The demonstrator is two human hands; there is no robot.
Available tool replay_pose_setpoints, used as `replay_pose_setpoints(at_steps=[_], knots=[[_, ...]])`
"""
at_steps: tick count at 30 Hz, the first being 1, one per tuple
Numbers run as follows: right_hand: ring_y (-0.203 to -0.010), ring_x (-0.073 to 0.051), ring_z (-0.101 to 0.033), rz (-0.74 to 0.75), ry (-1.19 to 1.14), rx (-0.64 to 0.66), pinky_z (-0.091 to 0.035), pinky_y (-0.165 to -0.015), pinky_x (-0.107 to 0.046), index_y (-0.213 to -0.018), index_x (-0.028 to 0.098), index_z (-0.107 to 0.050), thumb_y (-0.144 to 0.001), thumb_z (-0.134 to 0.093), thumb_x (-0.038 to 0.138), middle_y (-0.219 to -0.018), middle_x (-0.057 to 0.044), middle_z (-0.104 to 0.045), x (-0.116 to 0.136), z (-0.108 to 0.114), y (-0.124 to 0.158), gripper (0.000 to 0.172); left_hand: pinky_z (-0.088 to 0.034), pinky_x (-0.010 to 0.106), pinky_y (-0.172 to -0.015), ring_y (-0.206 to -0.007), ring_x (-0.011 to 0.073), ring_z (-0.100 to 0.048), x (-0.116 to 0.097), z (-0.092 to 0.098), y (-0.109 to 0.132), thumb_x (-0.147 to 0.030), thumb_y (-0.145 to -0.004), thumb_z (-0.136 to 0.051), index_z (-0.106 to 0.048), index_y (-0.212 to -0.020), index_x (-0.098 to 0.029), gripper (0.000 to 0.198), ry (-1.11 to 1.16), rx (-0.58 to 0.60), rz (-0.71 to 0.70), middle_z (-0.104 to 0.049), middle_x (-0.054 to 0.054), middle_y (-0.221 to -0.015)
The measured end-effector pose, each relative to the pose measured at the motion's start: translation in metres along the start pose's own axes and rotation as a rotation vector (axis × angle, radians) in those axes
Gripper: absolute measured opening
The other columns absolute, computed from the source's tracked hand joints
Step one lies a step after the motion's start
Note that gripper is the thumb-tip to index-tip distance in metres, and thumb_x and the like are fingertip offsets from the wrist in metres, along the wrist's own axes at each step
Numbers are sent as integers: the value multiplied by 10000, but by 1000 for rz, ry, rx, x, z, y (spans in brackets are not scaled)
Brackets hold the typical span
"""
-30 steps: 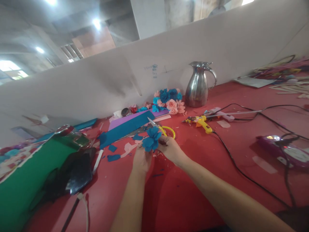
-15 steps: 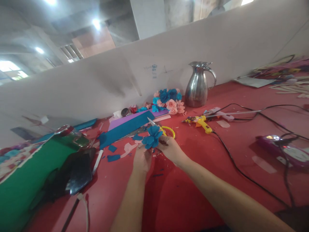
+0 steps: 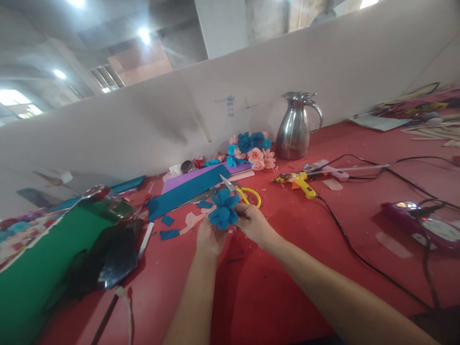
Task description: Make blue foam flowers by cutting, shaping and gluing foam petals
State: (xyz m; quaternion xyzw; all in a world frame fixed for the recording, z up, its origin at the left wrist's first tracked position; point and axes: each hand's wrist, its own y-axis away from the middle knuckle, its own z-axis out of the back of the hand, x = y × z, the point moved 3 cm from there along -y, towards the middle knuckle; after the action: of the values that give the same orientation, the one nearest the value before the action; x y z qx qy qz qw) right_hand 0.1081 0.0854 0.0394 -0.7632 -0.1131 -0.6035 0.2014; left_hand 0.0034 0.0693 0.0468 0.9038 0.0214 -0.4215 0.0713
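A blue paper flower (image 3: 223,211) with spread petals is held above the red table (image 3: 287,268). My left hand (image 3: 210,238) is closed on it from below, its fingertips mostly hidden behind the petals. My right hand (image 3: 254,223) pinches the flower's right side with thumb and forefinger. Just beyond the flower lie scissors with yellow handles (image 3: 250,195), partly covered by the petals. Blue paper strips (image 3: 190,191) and small blue scraps (image 3: 169,235) lie to the left, beside pale pink scraps (image 3: 191,220).
Finished pink and blue paper flowers (image 3: 256,154) sit by a steel jug (image 3: 293,129) at the wall. A yellow glue gun (image 3: 300,182) and its cable lie right, near a purple power strip (image 3: 424,223). A phone (image 3: 120,258) and a green box (image 3: 53,254) stand left.
The blue flower has turned slightly and shifted a little down and left in my hands, showing more of the scissors behind it. Everything else on the table stays put.
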Motion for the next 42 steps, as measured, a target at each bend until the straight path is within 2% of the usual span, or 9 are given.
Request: replay_pose_setpoints(at_steps=[3, 9, 13, 17, 20, 23, 33, 38, 42], knots=[[-533, -92, -363, 11, -8, 6, -302, -527, -235, -607, 194, -489, -711, -626, 360, -552, 52, -413, 0, 0, 0, 239, -386, 201, -467, -439, 69, -356, 0, -1, 1, -72, -666, -616, -556, -648, -161, 108, 20, -7, 20, -364, -67, -471], [-522, -91, -406, -12, -24, 9, -337, -526, -232, -626, 187, -531, -703, -648, 379, -555, 41, -488, -3, 0, -1, 238, -353, 191, -425, -404, 59, -325, 0, -1, 0, -53, -681, -611, -459, -515, -169, 253, 45, -57, 33, -349, -65, -439], [-541, -98, -420, -16, -36, 8, -357, -535, -232, -635, 185, -565, -710, -659, 390, -574, 30, -512, -7, -1, -1, 238, -352, 191, -422, -392, 58, -335, 0, -1, -1, -53, -668, -615, -502, -527, -161, 211, 40, -66, 39, -392, -60, -440], [-590, -120, -470, -10, -57, 23, -403, -569, -243, -677, 184, -622, -725, -665, 405, -608, 9, -561, -11, -2, -1, 230, -375, 203, -435, -410, 70, -386, 0, 0, 1, -71, -650, -625, -551, -561, -155, 143, -6, -82, 33, -479, -36, -480], [-597, -111, -471, 6, -92, 62, -409, -581, -236, -681, 177, -626, -723, -669, 415, -652, 7, -586, -11, -5, -1, 245, -388, 206, -439, -460, 89, -458, 1, 3, 1, -111, -679, -617, -595, -637, -155, 64, -52, -104, 41, -559, -13, -558], [-566, -99, -452, -16, -82, 41, -394, -558, -226, -660, 174, -602, -706, -677, 439, -618, 17, -565, -9, -5, 0, 280, -411, 208, -458, -531, 111, -523, 3, 6, 1, -142, -704, -615, -603, -661, -161, 48, -84, -100, 31, -601, 3, -618], [-528, -87, -426, -59, -63, 25, -374, -536, -222, -594, 178, -529, -702, -655, 390, -554, 35, -505, -7, -5, 1, 269, -382, 208, -432, -430, 77, -403, 1, 6, -1, -120, -663, -645, -524, -561, -156, 162, -30, -74, 22, -491, -25, -512], [-632, -137, -519, -14, -29, -33, -439, -598, -248, -681, 186, -601, -728, -657, 357, -596, 17, -556, -6, -4, 1, 186, -353, 219, -420, -387, 78, -311, 0, 0, 1, -176, -738, -599, -445, -499, -183, 285, -30, -50, 9, -357, -50, -411], [-678, -156, -552, 35, -38, -19, -467, -653, -272, -723, 190, -617, -726, -666, 338, -629, 13, -584, -3, -4, 1, 155, -362, 220, -448, -409, 79, -325, 0, 1, 1, -186, -781, -577, -461, -514, -173, 292, -42, -32, 9, -386, -41, -446]])
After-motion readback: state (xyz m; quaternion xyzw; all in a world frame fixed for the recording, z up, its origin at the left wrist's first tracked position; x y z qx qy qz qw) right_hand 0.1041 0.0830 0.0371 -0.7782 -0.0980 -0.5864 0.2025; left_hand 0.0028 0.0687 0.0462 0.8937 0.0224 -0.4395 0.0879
